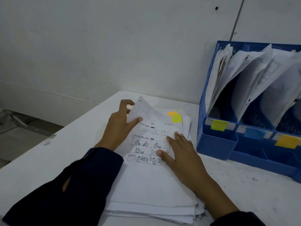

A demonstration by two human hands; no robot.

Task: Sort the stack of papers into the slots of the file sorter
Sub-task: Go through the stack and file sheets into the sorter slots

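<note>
- Plain white wall [114, 46] fills the upper frame; below it a white table [40, 160] runs from centre to the lower right, its left edge dropping to a dim floor at mid-left.
- At lower centre of the frame lies the stack of papers [151, 185], flat on the table. Its top sheet [154, 128] shows printed text and a grid of small cartoons, too small to read.
- Yellow sticky tab [176, 118] sits near the sheet's far right corner, with an orange tab [172, 113] just behind, partly covered.
- Left hand [120, 128], in a dark sleeve, pinches the top sheet's far left corner between thumb and curled fingers, lifting that corner; the fingertips are hidden behind the paper.
- Right hand [180, 154] rests flat on the stack, fingers straight and slightly spread.
- Blue file sorter [216, 144] stands at the right, cut off by the frame edge. Its slots hold leaning papers; yellow, blue and orange labels mark the front.
</note>
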